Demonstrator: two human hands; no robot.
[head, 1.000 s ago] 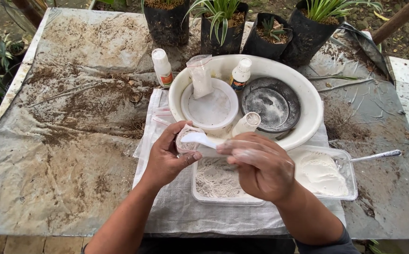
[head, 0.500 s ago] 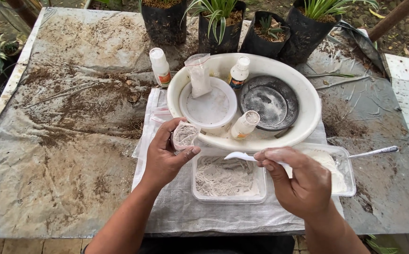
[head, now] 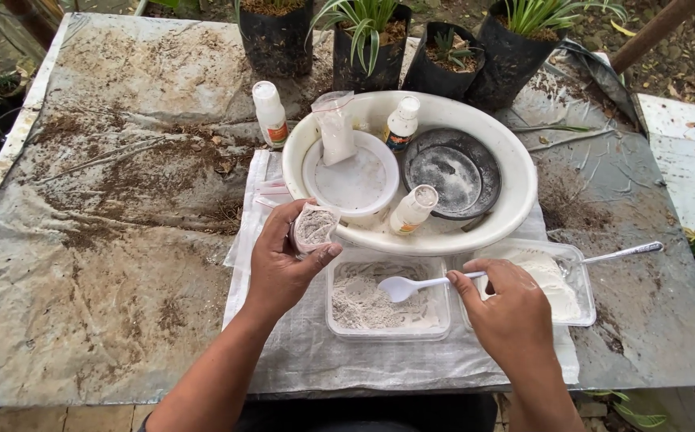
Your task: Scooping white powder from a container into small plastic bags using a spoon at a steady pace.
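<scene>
- Left hand (head: 283, 268), just left of the frame's centre, wraps around a small clear bag (head: 314, 228) partly filled with grey powder, thumb on one side and fingers on the other, its mouth facing up.
- Right hand (head: 509, 308), lower right of centre, pinches the handle of a white plastic spoon (head: 411, 286); the bowl of the spoon hangs over a clear rectangular tray (head: 387, 300) of grey powder at lower centre.
- Just right of that tray, partly behind the right hand, sits a second clear tray (head: 559, 276) of white powder with a metal spoon (head: 623, 253) sticking out toward the right edge.
- Both trays rest on a white woven cloth (head: 307, 352) spread over a soil-stained table (head: 99, 240).
- Above the hands, a big white basin (head: 515, 192) holds a white dish (head: 351, 180), a dark round dish (head: 453, 172), two small white bottles and a clear packet of powder.
- Another white bottle (head: 270, 114) stands on the table left of the basin.
- Along the top edge stand black grow bags with green plants (head: 363, 40).
</scene>
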